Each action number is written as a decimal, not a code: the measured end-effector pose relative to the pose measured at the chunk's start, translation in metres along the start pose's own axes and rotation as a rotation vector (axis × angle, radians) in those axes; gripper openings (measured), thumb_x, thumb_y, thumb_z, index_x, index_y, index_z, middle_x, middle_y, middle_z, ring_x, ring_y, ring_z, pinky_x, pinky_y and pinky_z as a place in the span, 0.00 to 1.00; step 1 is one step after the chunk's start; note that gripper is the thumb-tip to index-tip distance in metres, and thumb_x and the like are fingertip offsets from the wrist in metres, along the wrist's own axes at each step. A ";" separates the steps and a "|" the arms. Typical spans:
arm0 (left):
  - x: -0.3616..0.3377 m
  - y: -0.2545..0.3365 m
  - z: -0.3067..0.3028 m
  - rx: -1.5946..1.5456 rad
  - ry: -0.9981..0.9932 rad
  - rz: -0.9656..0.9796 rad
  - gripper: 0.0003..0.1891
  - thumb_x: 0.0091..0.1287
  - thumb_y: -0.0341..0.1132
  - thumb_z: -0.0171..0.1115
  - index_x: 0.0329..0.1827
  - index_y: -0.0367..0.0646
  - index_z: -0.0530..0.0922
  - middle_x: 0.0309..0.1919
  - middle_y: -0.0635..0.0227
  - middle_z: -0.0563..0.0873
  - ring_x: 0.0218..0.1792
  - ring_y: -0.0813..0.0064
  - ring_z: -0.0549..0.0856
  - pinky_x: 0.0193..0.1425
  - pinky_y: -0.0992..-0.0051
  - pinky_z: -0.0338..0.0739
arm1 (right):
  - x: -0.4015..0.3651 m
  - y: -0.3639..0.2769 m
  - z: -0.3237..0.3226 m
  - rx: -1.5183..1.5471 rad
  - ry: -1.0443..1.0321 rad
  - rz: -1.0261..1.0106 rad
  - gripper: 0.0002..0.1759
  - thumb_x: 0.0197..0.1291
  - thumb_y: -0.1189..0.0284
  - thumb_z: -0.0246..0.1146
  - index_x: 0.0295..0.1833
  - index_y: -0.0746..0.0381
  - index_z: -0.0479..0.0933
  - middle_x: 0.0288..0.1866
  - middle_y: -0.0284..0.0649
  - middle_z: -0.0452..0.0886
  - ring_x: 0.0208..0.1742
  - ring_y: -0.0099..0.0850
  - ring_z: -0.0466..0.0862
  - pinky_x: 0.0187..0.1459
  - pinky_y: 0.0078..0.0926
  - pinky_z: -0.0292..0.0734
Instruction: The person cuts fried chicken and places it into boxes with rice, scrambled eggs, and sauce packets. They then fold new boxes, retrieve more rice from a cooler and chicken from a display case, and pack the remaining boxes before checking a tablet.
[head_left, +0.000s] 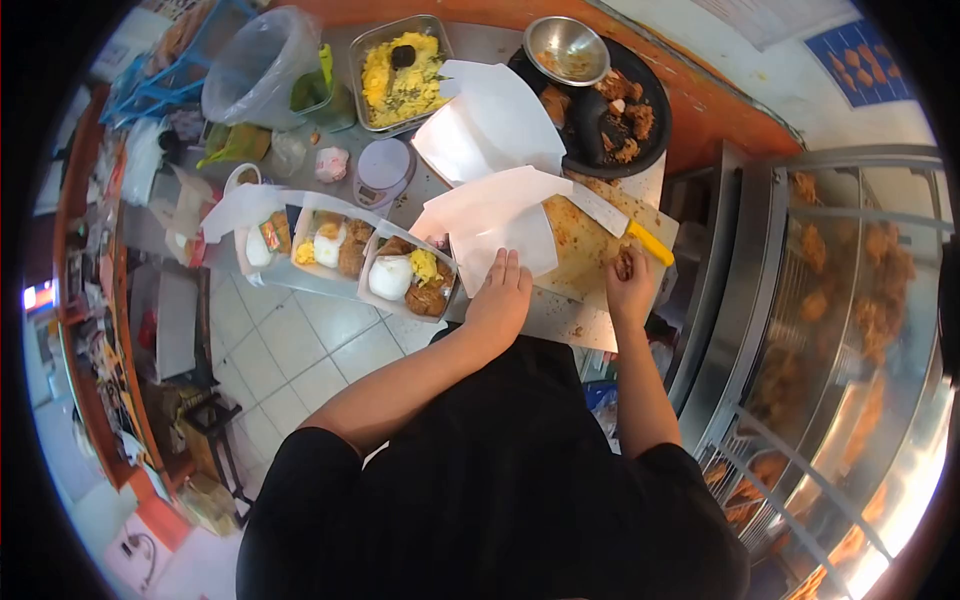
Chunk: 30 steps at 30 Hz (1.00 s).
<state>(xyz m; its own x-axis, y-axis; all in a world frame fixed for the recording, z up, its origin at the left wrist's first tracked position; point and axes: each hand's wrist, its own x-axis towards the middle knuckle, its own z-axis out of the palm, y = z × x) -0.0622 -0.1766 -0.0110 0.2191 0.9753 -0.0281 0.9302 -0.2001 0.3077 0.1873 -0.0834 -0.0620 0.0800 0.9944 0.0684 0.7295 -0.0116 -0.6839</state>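
Observation:
An open white paper food box [503, 238] stands at the front of the counter, its inside bare. My left hand [500, 308] rests on the box's near side with fingers stretched out. Over the near right edge of the stained cutting board [585, 250], my right hand [630, 295] is closed around a small brown piece of fried chicken [625, 264]. Just beyond it lies a knife with a yellow handle [650, 243]. Left of my left hand, a filled box [408, 280] holds white rice, yellow egg and fried chicken.
More filled boxes [332, 245] line the counter's left edge. Behind are another open box [490, 120], a kitchen scale [384, 170], a tray of scrambled egg [400, 85] and a black mortar [655, 100] with a metal bowl [567, 52]. A glass cabinet [830, 300] with fried chicken stands right.

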 end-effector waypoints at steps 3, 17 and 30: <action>0.002 0.007 0.000 0.120 -0.150 0.022 0.16 0.68 0.31 0.57 0.55 0.32 0.81 0.67 0.38 0.78 0.72 0.41 0.75 0.78 0.51 0.67 | 0.008 -0.076 -0.024 0.229 -0.146 -0.279 0.19 0.51 0.81 0.70 0.51 0.62 0.82 0.58 0.48 0.80 0.55 0.46 0.83 0.52 0.38 0.83; 0.016 0.005 0.034 0.154 0.065 0.200 0.09 0.63 0.34 0.59 0.42 0.43 0.84 0.38 0.66 0.87 0.45 0.63 0.85 0.58 0.60 0.75 | 0.005 -0.074 -0.022 -0.156 -0.495 -0.652 0.23 0.58 0.83 0.63 0.61 0.65 0.79 0.60 0.47 0.82 0.65 0.48 0.79 0.66 0.45 0.75; 0.023 0.022 -0.088 -0.672 0.262 0.634 0.11 0.66 0.24 0.58 0.49 0.38 0.83 0.46 0.50 0.86 0.50 0.44 0.86 0.57 0.54 0.81 | -0.156 -0.166 -0.089 0.946 0.134 0.193 0.29 0.74 0.74 0.62 0.77 0.63 0.64 0.74 0.48 0.74 0.69 0.38 0.80 0.63 0.32 0.78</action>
<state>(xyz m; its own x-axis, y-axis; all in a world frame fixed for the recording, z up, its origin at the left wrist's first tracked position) -0.0621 -0.1507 0.0786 0.4751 0.7102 0.5195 0.2805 -0.6818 0.6756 0.1144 -0.2462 0.1056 0.2599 0.9635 -0.0644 -0.1468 -0.0265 -0.9888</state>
